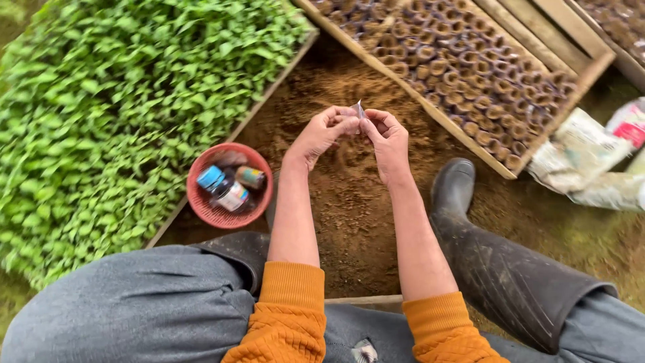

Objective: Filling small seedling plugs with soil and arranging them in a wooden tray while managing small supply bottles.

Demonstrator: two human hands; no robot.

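Note:
My left hand [321,134] and my right hand [388,140] meet above the brown soil, and both pinch a small silvery packet [358,109] between their fingertips. The packet is tiny, and its contents are hidden. Orange knit sleeves cover my forearms near the bottom edge. A red plastic basket [199,202] sits on the ground left of my left wrist and holds small bottles [227,191] with coloured caps and labels.
A dense bed of green seedlings [121,114] fills the left side. A wooden tray of several small soil pots [463,67] lies at the upper right. My black rubber boot [470,228] stands at the right, with crumpled plastic bags [591,161] beyond it.

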